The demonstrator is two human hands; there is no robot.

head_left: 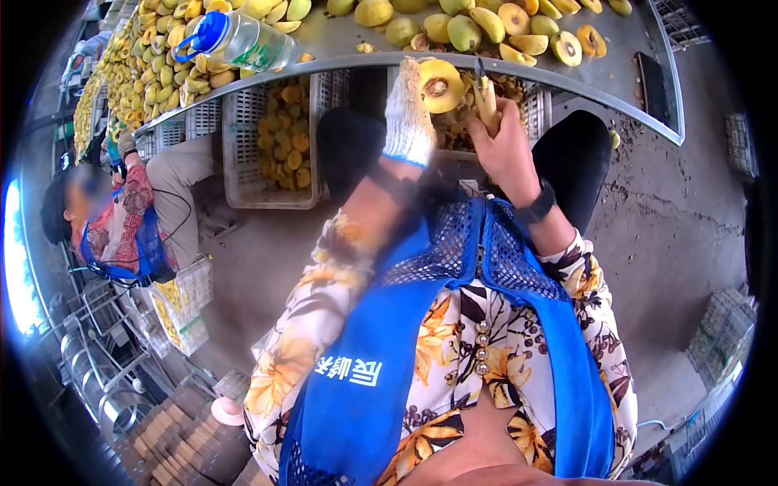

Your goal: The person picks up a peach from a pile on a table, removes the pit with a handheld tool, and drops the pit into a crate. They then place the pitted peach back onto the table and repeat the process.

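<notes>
My left hand, in a white knitted glove, grips a yellow peach half with its brown, rough centre facing up. Just to the right, my bare right hand is closed around the pale handle of a pitting knife. Its short dark blade points up toward the table edge, apart from the peach half. Both hands are over a crate of cut pieces between my knees, partly hidden by my hands.
A metal table with many halved peaches runs across the front. A blue-capped bottle lies on it. A crate of fruit stands left of my knees. Further left sits another person; stacked crates are at the right.
</notes>
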